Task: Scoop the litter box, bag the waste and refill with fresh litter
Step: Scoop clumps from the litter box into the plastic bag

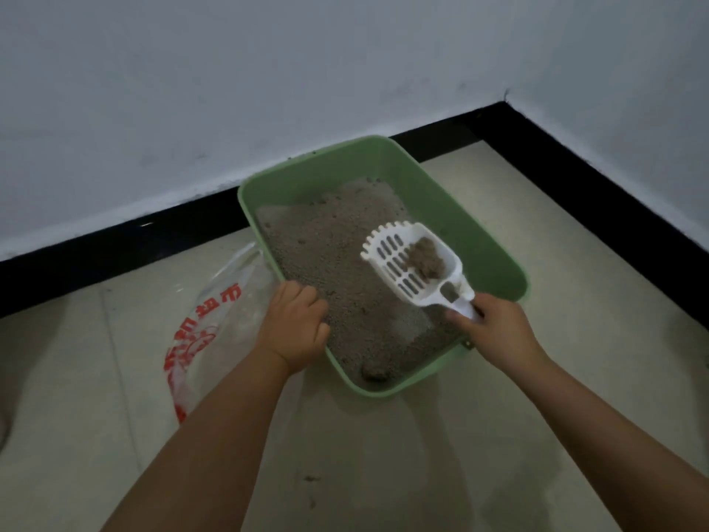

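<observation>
R hand (498,332) grips handle of white slotted scoop (412,263), held above the gray litter (326,255) w/ a clump (427,257) in its bowl. L hand (295,324) curls over near-left rim of green litter box (475,240), which sits on the tile floor (422,455) by the wall. Clear plastic bag (215,320) w/ red print lies just left of box.

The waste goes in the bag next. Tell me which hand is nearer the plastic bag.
Left. The left hand grips the litter box rim right beside the plastic bag; the right hand holds the scoop across the box.
</observation>
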